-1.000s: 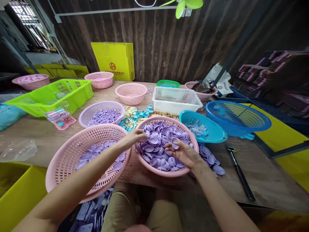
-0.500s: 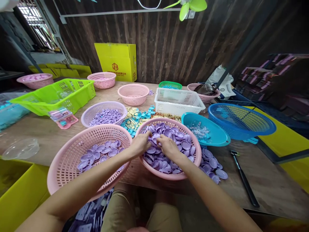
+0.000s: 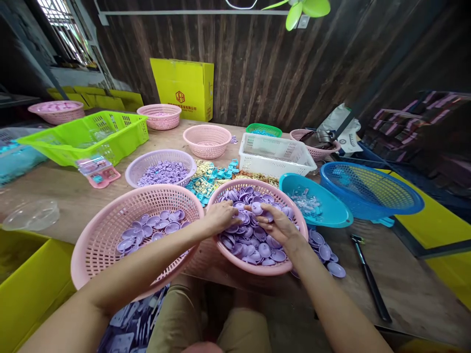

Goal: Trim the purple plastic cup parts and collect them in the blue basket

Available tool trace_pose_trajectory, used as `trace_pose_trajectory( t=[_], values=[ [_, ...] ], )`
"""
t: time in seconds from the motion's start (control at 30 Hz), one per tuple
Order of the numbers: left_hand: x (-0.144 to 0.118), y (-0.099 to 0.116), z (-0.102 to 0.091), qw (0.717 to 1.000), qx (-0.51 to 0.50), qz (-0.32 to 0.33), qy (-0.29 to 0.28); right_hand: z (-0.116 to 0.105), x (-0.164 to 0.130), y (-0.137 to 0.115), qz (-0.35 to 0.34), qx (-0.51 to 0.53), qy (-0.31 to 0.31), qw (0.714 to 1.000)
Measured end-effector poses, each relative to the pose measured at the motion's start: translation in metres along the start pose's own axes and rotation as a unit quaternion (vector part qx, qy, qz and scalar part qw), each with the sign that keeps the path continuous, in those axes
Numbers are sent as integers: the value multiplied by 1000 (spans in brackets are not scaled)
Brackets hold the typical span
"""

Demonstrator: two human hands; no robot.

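The near pink basket (image 3: 110,235), left of the left hand, hangs over the bench (image 3: 405,284) edge above the lap with a thin layer of purple discs (image 3: 154,230) in it; I judge that a nudge from the forearm lying across its rim could tip it off. The left hand (image 3: 221,217) rests palm down in the full basket (image 3: 290,255), fingers curled into the pile of discs (image 3: 257,245); whether it grips any I cannot tell. Just to its right, nearly touching it, the right hand (image 3: 277,223) is half curled, pinching one disc (image 3: 256,208) at its fingertips above the heap. That pinch looks light, so the disc could slip and fall back among the others. The full basket also juts past the edge, and pressing down on its near side might rock it. Right of the right hand, loose discs (image 3: 324,252) lie on the bench beside the wrist, where a sweep of the arm could push them to the floor. Farther right a black tool (image 3: 370,279) lies near the edge, well apart from both hands.
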State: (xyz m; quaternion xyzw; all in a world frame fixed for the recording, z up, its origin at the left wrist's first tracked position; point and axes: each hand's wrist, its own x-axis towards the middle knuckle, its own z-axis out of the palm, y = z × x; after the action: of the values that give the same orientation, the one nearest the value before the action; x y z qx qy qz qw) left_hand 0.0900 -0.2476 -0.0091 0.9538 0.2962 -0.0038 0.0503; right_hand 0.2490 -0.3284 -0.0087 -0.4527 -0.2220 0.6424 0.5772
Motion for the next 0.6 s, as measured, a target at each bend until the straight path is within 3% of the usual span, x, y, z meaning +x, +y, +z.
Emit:
trace_pose_trajectory(
  t=[0.2,0.33,0.5,0.6],
  values=[
    [18,11,1,1000,24,-12,8,2,-3,-1,24,68,-3,997],
    [25,3,0,999,-19,-16,24,-5,-9,-4,3,58,0,998],
    [28,-12,-8,975,-211,-37,57,-7,-13,2,-30,-65,42,997],
    [28,-8,-13,949,-312,-10,44,3,-10,9,-50,-173,20,983]
  ],
)
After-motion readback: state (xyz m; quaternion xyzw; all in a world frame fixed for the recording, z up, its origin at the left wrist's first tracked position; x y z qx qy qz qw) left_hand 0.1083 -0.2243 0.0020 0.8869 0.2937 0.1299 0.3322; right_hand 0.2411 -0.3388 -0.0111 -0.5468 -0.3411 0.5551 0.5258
